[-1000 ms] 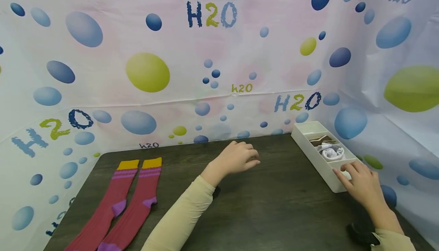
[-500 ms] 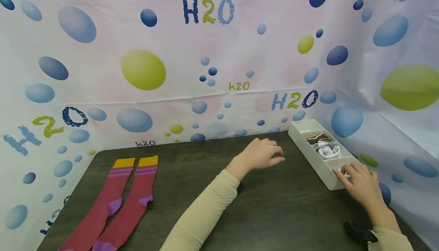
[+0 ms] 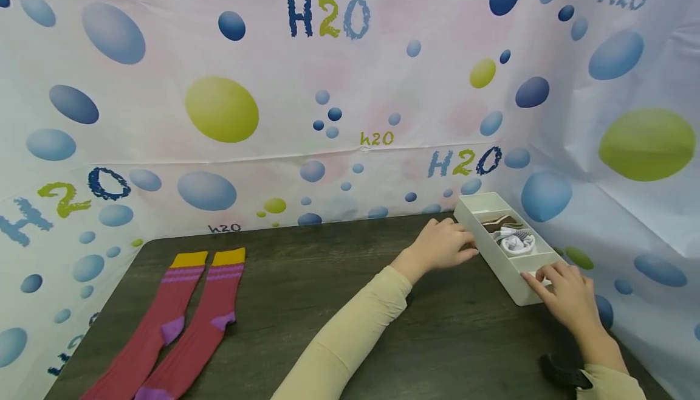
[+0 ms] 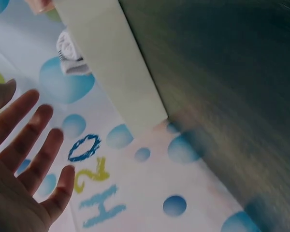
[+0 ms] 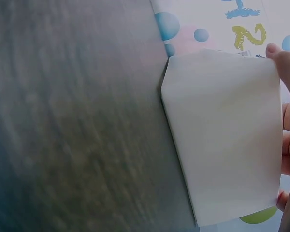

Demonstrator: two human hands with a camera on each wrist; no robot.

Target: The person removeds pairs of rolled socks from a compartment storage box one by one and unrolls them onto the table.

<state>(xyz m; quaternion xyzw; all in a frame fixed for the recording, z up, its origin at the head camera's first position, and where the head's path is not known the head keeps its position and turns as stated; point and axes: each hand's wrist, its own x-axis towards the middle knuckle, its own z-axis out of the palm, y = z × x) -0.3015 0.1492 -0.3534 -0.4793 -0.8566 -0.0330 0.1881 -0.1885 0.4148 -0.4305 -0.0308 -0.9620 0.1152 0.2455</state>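
A long white divided box (image 3: 492, 266) stands at the right of the dark table. My right hand (image 3: 569, 295) holds its near end, the thumb (image 5: 285, 63) at one corner of the rim and the other fingers bent over the edge. Beside the box's far left wall is my left hand (image 3: 444, 245), fingers loosely spread with nothing in them. The left wrist view shows that hand (image 4: 26, 179) apart from the box (image 4: 116, 67). One middle compartment contains a white rolled bundle (image 3: 516, 244), likely socks; behind it sit brown and beige folded pieces (image 3: 499, 224).
Two long dark-red socks (image 3: 169, 303) with yellow cuffs and purple heels lie flat side by side at the table's left. A bubble-printed sheet (image 3: 339, 84) hangs behind the table (image 3: 306, 278) and along its right side.
My left hand has moved right, from over the middle of the table to the box's left side. The right hand keeps its place at the near end. The whole head view has shifted slightly.
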